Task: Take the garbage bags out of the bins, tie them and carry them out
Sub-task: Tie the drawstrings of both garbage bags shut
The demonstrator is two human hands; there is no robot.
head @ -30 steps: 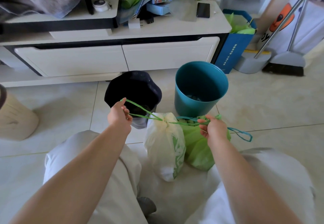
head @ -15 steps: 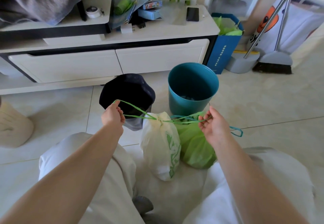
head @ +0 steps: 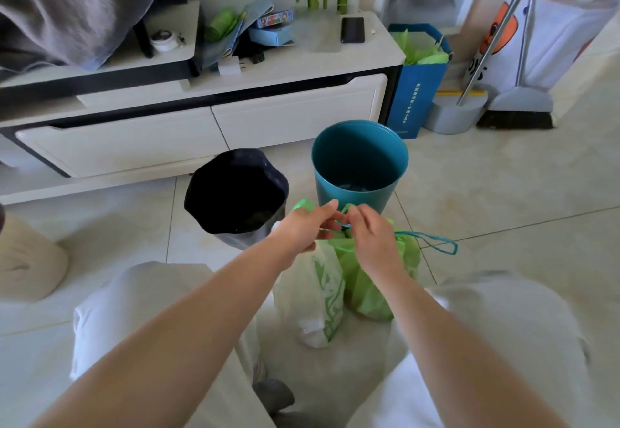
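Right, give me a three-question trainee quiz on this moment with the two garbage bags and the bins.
1. True or false: the teal bin has no bag lining it.
2. Which bag lies nearer the dark bin: A) the whitish bag B) the green bag?
3. Fill in: the left hand and right hand meet above the bags, working the green ____.

Key:
1. True, its bare inside shows.
2. A
3. drawstring
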